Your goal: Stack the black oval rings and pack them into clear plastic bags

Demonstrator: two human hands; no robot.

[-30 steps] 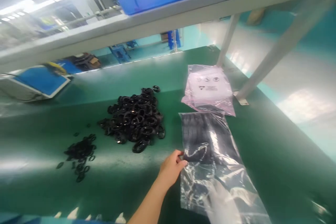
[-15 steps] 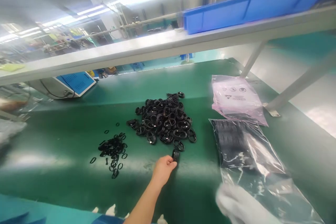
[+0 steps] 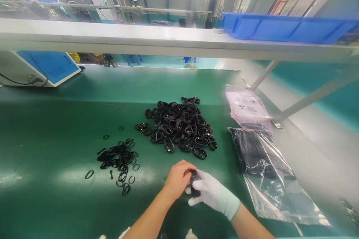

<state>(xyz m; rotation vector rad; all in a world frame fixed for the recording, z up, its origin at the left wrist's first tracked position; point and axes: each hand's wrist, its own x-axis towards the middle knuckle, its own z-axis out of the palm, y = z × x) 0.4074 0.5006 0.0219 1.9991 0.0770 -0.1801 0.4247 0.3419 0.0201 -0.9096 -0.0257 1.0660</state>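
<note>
Between my two hands, over the near part of the green table, is a coiled black cable. My right hand, in a white glove, is closed around it. My bare left hand pinches the coil's upper end. Just beyond lies a heap of coiled black cables, some showing metal plugs. Left of my hands is a loose pile of small black bands, with a few stray ones around it. To the right lies a clear plastic bag with rows of black coils inside.
A pink plastic bag with printed symbols lies behind the clear bag. A white shelf crosses above the green table and carries a blue bin. Slanted shelf legs stand at right. A blue-and-white box sits back left.
My left hand left the clear bag's edge, picked up a coiled cable by the heap and brought it nearer. My gloved right hand came left from the bag and closed on it.
</note>
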